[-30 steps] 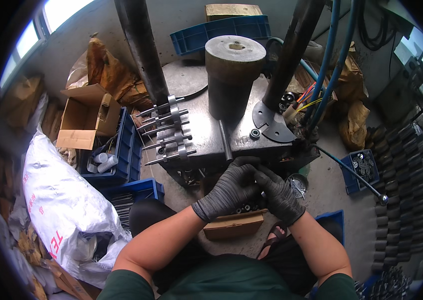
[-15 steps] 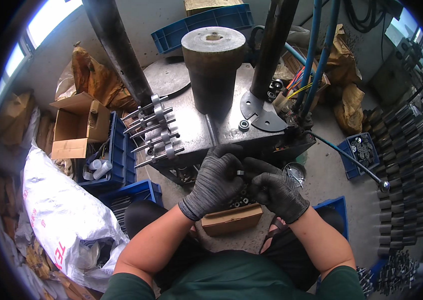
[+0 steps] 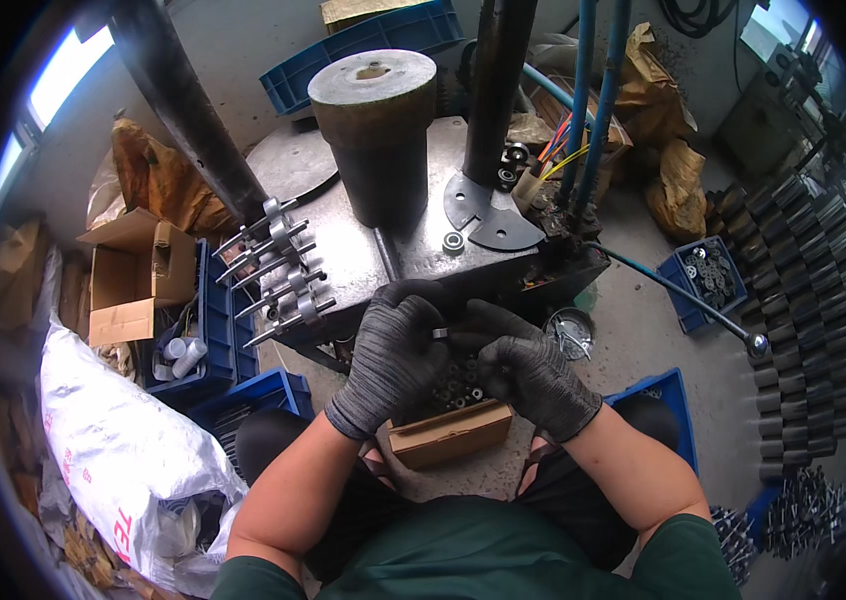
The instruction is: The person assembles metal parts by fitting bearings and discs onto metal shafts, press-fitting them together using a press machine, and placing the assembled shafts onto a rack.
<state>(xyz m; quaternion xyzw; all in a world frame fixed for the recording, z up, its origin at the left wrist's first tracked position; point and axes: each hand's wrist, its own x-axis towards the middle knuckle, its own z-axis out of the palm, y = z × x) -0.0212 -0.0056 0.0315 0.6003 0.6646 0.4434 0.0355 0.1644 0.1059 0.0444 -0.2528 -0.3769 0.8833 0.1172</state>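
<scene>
At ten o'clock from the small metal ring (image 3: 440,334), the shafts (image 3: 297,285) jut past the edge of the tabletop (image 3: 351,258), so a knock might tip one off. At nine o'clock the left hand (image 3: 389,350) seems to pinch that ring near its fingertips; a loose hold could drop it toward the carton (image 3: 450,434) at six o'clock, among the small parts (image 3: 459,392) there (gloves likely dull the touch). At four o'clock the right hand (image 3: 535,372) has curled fingers; whether it pinches anything I cannot tell. The near end of the rod (image 3: 387,255), eleven o'clock, may be covered; the carton's inside is dark and partly blocked; the contents of the bowl (image 3: 584,318), three o'clock, are hard to make out.
</scene>
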